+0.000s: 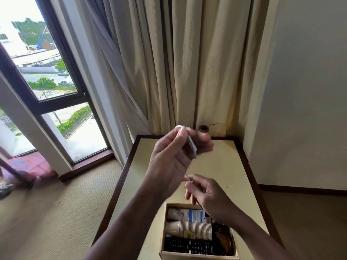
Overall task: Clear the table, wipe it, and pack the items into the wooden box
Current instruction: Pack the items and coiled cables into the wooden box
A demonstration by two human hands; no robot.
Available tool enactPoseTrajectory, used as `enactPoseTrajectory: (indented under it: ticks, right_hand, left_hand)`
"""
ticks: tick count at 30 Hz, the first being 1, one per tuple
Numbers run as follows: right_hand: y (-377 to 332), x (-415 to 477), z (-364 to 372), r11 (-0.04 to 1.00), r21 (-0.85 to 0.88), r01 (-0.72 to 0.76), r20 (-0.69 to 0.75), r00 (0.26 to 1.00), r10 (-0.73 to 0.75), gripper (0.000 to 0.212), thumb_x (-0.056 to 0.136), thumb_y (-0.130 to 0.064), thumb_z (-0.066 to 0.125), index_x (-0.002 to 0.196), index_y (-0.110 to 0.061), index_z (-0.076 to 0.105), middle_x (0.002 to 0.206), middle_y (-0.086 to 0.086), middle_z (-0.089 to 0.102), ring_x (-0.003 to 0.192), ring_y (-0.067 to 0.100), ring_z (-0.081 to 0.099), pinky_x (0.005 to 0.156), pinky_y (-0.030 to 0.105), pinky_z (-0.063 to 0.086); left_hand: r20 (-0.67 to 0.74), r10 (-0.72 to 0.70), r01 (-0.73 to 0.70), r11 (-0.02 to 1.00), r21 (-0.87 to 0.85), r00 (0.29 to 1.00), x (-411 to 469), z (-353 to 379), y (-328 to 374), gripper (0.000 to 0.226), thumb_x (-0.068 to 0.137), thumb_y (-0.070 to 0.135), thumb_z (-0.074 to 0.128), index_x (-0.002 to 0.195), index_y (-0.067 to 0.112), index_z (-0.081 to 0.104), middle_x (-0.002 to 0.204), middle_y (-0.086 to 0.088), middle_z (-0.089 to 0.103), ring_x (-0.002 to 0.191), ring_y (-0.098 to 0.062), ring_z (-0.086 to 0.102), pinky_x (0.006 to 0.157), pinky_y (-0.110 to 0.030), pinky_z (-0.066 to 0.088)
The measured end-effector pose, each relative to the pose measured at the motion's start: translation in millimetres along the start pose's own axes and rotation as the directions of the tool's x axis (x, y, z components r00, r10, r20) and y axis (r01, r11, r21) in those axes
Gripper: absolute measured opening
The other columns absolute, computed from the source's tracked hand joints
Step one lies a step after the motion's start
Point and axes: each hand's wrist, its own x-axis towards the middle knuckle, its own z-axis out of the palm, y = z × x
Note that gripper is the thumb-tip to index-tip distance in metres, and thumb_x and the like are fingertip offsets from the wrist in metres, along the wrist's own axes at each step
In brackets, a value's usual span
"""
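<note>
Above the counter [216,166], the left hand [169,158] pinched a white cable [191,141] (blurred), while the right hand [208,196] gripped its thin end between closed fingers [193,184]. Nearest the camera sat the wooden box [162,231], holding paper cups [195,229], a tube [185,214] and a remote [189,245].

- We see cream curtains [187,62] hanging from the top of the view.
- Left of the curtains we see a dark-framed window [47,94] showing greenery and a road.
- Right of the curtains is a pale wall [309,91].
- Below the window lies beige carpet [56,212], with pink cloth [28,166] at its left.
</note>
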Motion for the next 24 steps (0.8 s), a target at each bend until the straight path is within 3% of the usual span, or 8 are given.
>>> enactPoseTrajectory:
  ticks: [1, 3, 5, 7, 12, 15, 21, 24]
  right_hand:
    - [0, -2, 1, 1.0, 0.001, -0.02, 0.036, 0.999, 0.02, 0.022, 0.105, -0.03, 0.054, 0.12, -0.036, 0.069, 0.077, -0.001, 0.065, 0.067, 0.014, 0.056, 0.068, 0.036, 0.051]
    - [-2, -6, -2, 0.999, -0.012, -0.034, 0.04, 0.999, 0.035, 0.025, 0.103, -0.032, 0.056, 0.124, -0.036, 0.069, 0.072, -0.004, 0.061, 0.066, 0.011, 0.054, 0.065, 0.032, 0.049]
    - [-10, -9, -9, 0.995, -0.094, 0.027, -0.024, 0.999, -0.03, 0.02, 0.102, -0.032, 0.058, 0.115, -0.035, 0.073, 0.073, -0.009, 0.065, 0.065, 0.01, 0.054, 0.063, 0.031, 0.046]
    - [-19, -11, -20, 0.979, -0.168, 0.12, -0.091, 0.986, -0.136, 0.015, 0.1, -0.028, 0.062, 0.105, -0.032, 0.076, 0.084, -0.011, 0.072, 0.072, 0.013, 0.058, 0.067, 0.035, 0.048]
    - [-36, -14, -48, 0.93, -0.219, 0.295, -0.222, 0.913, -0.342, 0.007, 0.091, -0.023, 0.071, 0.096, -0.021, 0.076, 0.08, -0.009, 0.066, 0.071, 0.016, 0.058, 0.06, 0.026, 0.047]
    - [-40, -10, -53, 0.891, -0.265, 0.37, -0.302, 0.845, -0.441, 0.011, 0.083, -0.021, 0.08, 0.092, -0.019, 0.075, 0.082, -0.006, 0.067, 0.071, 0.023, 0.06, 0.061, 0.038, 0.051]
    - [-36, -1, -45, 0.956, -0.039, 0.291, -0.386, 0.878, -0.283, 0.016, 0.095, -0.016, 0.066, 0.108, -0.018, 0.075, 0.091, -0.008, 0.073, 0.086, 0.009, 0.067, 0.075, 0.019, 0.052]
    - [-24, 3, -26, 0.988, 0.049, 0.146, -0.289, 0.949, -0.126, 0.02, 0.104, -0.024, 0.053, 0.108, -0.027, 0.072, 0.092, 0.003, 0.072, 0.089, 0.018, 0.067, 0.082, 0.034, 0.056]
  left_hand:
    - [-0.031, 0.073, -0.059, 0.945, 0.32, 0.997, 6, -2, 3, 0.025, 0.108, 0.014, 0.043, 0.107, -0.001, 0.062, 0.108, -0.018, 0.072, 0.103, -0.029, 0.071, 0.092, -0.04, 0.057]
    - [-0.01, 0.159, -0.084, 0.573, 0.815, 0.987, 16, -12, 5, 0.019, 0.107, 0.015, 0.05, 0.1, 0.009, 0.067, 0.107, -0.006, 0.074, 0.1, -0.018, 0.073, 0.086, -0.033, 0.06]
    - [0.067, 0.069, -0.084, 0.273, 0.958, 0.995, 20, -23, 4, 0.017, 0.106, 0.018, 0.054, 0.096, 0.014, 0.068, 0.098, 0.003, 0.071, 0.088, -0.012, 0.072, 0.077, -0.03, 0.06]
    - [0.094, -0.119, -0.069, 0.2, 0.977, 0.988, 20, -38, 1, 0.018, 0.106, 0.018, 0.054, 0.092, 0.015, 0.066, 0.087, 0.004, 0.069, 0.075, -0.011, 0.069, 0.068, -0.031, 0.06]
    - [0.125, -0.462, 0.205, 0.6, 0.773, 0.878, 10, -53, -2, 0.027, 0.109, 0.013, 0.046, 0.099, -0.006, 0.064, 0.079, -0.017, 0.065, 0.063, -0.027, 0.059, 0.059, -0.034, 0.05]
    - [0.219, -0.546, 0.384, 0.772, 0.505, 0.809, 1, -55, -5, 0.034, 0.111, 0.013, 0.036, 0.111, -0.008, 0.063, 0.078, -0.018, 0.057, 0.063, -0.019, 0.054, 0.058, -0.028, 0.047]
    - [0.293, -0.412, 0.474, 0.86, -0.19, 0.863, -21, -30, -23, 0.028, 0.109, 0.018, 0.038, 0.107, -0.002, 0.058, 0.07, -0.006, 0.054, 0.055, -0.012, 0.048, 0.056, -0.027, 0.042]
    - [0.164, -0.269, 0.313, 0.87, -0.38, 0.949, -19, -11, -22, 0.027, 0.108, 0.018, 0.038, 0.105, 0.001, 0.059, 0.073, -0.006, 0.056, 0.059, -0.014, 0.053, 0.06, -0.027, 0.047]
